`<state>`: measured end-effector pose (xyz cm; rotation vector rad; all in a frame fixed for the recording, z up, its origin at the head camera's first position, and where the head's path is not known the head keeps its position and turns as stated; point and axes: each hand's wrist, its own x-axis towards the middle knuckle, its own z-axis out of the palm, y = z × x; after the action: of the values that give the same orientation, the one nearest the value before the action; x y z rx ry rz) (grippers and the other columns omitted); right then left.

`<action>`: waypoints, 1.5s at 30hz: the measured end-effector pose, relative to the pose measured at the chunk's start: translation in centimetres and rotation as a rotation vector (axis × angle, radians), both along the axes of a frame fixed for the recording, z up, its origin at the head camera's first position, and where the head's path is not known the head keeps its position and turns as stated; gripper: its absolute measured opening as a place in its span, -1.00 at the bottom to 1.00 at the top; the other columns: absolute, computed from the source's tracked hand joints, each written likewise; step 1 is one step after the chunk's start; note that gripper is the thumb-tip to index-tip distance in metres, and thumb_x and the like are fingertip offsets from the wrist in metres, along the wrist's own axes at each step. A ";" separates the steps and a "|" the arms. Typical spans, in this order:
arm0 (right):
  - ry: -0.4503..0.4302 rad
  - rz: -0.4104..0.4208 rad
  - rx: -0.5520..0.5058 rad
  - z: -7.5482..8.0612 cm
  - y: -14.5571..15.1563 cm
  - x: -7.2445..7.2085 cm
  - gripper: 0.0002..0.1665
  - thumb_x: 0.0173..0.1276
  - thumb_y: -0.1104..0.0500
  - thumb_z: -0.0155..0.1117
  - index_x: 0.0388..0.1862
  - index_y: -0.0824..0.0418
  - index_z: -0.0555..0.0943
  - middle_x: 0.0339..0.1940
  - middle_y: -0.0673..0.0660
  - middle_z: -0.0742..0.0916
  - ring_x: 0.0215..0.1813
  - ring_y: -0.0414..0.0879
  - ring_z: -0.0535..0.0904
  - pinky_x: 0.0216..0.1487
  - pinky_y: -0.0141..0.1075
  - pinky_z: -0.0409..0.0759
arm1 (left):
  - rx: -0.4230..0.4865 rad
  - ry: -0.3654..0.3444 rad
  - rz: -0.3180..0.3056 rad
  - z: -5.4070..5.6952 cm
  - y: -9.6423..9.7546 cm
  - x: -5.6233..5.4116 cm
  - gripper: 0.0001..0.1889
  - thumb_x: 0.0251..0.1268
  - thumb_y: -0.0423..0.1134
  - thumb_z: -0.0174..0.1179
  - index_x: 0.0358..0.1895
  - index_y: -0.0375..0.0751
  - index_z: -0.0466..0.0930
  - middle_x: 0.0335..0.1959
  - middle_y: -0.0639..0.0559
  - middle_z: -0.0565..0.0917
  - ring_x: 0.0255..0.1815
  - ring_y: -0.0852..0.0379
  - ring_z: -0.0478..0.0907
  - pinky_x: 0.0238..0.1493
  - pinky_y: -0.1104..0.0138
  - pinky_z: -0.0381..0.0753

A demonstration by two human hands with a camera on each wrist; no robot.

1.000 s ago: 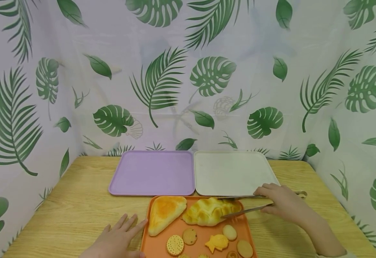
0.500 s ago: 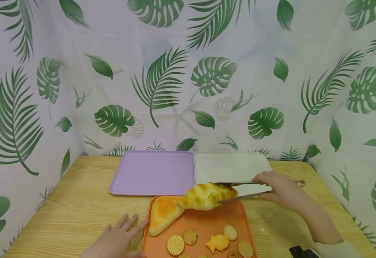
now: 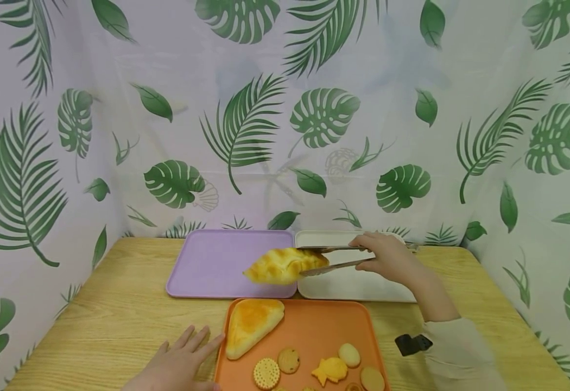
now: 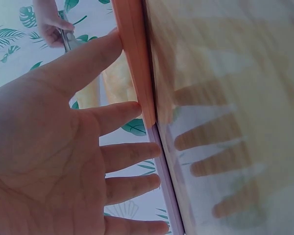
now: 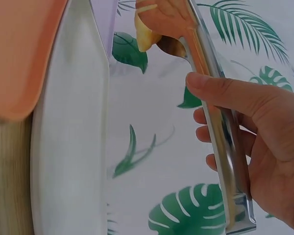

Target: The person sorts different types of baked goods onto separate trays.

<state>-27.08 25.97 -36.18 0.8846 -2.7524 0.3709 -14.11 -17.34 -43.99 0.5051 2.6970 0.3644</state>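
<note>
Soft, even light fills the head view, the cloth (image 3: 177,54) tinged violet at left. The left wrist view is dimmer, its glossy table (image 4: 269,54) mirroring the left hand (image 4: 54,147); metal tongs (image 5: 228,152) gleam.

Bumpy bread (image 3: 275,266) lifted off the orange tray (image 3: 324,326), carried by tongs (image 3: 341,265) in the grip of the right hand (image 3: 387,258), brought over the purple tray (image 3: 216,271) and white tray (image 3: 353,285), more of the right sleeve (image 3: 461,347) shown.
</note>
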 end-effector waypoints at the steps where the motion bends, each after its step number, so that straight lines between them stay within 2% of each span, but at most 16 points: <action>1: -0.013 -0.003 -0.009 -0.1 -0.4 -0.6 -0.57 0.08 0.14 0.52 -0.05 0.13 0.63 -0.17 0.06 0.72 -0.14 -0.02 0.62 -0.11 -0.08 0.60 | -0.001 0.000 -0.002 0.0 0.0 0.0 -0.07 0.05 0.31 0.26 0.50 0.04 0.20 0.50 -0.23 0.24 0.51 -0.38 0.10 0.15 -0.52 0.16; 5: -0.071 -0.037 -0.047 -0.7 -2.2 -2.8 -0.57 0.10 0.13 0.51 -0.04 0.12 0.62 -0.12 0.10 0.73 -0.10 0.03 0.64 -0.08 -0.06 0.62 | -0.006 0.003 -0.002 -0.1 -0.1 0.0 -0.06 0.04 0.33 0.26 0.50 0.04 0.20 0.50 -0.23 0.25 0.50 -0.39 0.11 0.14 -0.52 0.17; 11: -0.100 -0.104 -0.043 -1.8 -5.2 -5.6 -0.53 0.11 0.09 0.52 0.00 0.14 0.61 -0.05 0.13 0.74 -0.02 0.06 0.64 0.02 -0.02 0.59 | -0.005 -0.002 0.004 -0.1 -0.1 0.0 -0.07 0.05 0.32 0.26 0.50 0.05 0.20 0.50 -0.23 0.24 0.51 -0.39 0.10 0.14 -0.52 0.17; 17: -0.152 -0.154 -0.010 -2.4 -7.8 -7.5 -0.49 0.14 0.07 0.50 0.05 0.19 0.60 -0.01 0.15 0.74 0.05 0.10 0.64 0.08 -0.01 0.58 | -0.002 -0.007 0.009 -0.1 -0.1 0.1 -0.06 0.04 0.34 0.25 0.50 0.06 0.19 0.51 -0.23 0.24 0.51 -0.39 0.09 0.15 -0.52 0.16; 24: -0.247 -0.227 -0.003 -3.1 -9.2 -9.3 -0.46 0.16 0.05 0.49 0.10 0.20 0.58 0.07 0.19 0.71 0.10 0.11 0.61 0.11 0.02 0.54 | 0.002 -0.014 0.014 -0.1 -0.1 0.0 -0.07 0.04 0.34 0.25 0.50 0.08 0.20 0.51 -0.20 0.23 0.52 -0.37 0.08 0.18 -0.51 0.14; 29: -0.273 -0.254 0.040 -3.3 -9.8 -9.7 -0.44 0.16 0.07 0.49 0.12 0.20 0.57 0.10 0.20 0.70 0.10 0.14 0.61 0.12 0.06 0.53 | 0.001 -0.007 0.004 -0.1 -0.2 0.0 -0.05 0.03 0.36 0.24 0.51 0.08 0.19 0.52 -0.20 0.22 0.52 -0.37 0.08 0.17 -0.51 0.16; 34: -0.287 -0.271 0.069 -3.5 -10.2 -9.6 -0.38 0.14 0.08 0.50 0.17 0.21 0.55 0.15 0.21 0.68 0.18 0.18 0.57 0.22 0.14 0.46 | 0.011 -0.015 0.003 -0.1 -0.2 0.0 -0.05 0.03 0.36 0.24 0.51 0.08 0.18 0.52 -0.20 0.21 0.53 -0.37 0.07 0.17 -0.51 0.15; 39: -0.242 -0.273 0.109 -3.9 -10.1 -9.5 -0.33 0.12 0.04 0.51 0.21 0.20 0.54 0.16 0.22 0.67 0.21 0.21 0.55 0.22 0.16 0.46 | 0.006 -0.014 0.006 0.1 -0.1 0.0 -0.05 0.03 0.34 0.25 0.51 0.08 0.18 0.52 -0.20 0.22 0.52 -0.37 0.08 0.17 -0.50 0.16; 45: -0.168 -0.252 0.123 -3.1 -9.8 -8.6 -0.32 0.12 0.04 0.52 0.22 0.17 0.54 0.15 0.21 0.68 0.18 0.19 0.58 0.18 0.12 0.50 | 0.007 -0.012 0.013 0.2 -0.1 0.1 -0.05 0.03 0.35 0.26 0.51 0.08 0.19 0.52 -0.21 0.22 0.53 -0.37 0.06 0.19 -0.50 0.14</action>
<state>-35.68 16.20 -39.25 0.5426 -3.0227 0.2408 -14.01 -17.49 -43.82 0.4862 2.6899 0.3790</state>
